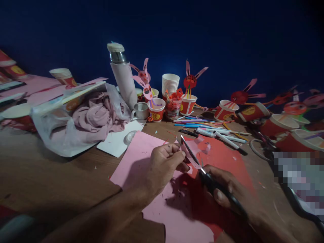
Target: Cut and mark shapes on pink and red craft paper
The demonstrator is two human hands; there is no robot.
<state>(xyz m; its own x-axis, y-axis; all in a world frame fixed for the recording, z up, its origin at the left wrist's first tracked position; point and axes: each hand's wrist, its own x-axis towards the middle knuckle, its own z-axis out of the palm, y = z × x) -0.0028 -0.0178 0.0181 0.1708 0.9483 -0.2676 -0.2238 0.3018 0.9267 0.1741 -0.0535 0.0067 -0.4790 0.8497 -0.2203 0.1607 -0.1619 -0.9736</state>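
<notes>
My left hand (164, 165) pinches a small piece of pink paper (193, 162) between thumb and fingers. Wrapped round the black handles of a pair of scissors (210, 184) is my right hand (227, 189). The scissors' blades point up and to the left, and the pink piece lies against them. Below both hands a large pink sheet (134, 158) and a red sheet (227, 162) lie on the table, with small scraps scattered over them. Whether the blades are fully closed is hard to make out.
Behind the sheets lie several markers (217, 133) and sticks. Paper cups (156, 111) with long-eared paper figures stand along the back, near a white thermos (123, 77) and a metal mug (140, 110). A plastic bag (63, 141) with pink cloth sits left; a pixelated screen (301, 182) is right.
</notes>
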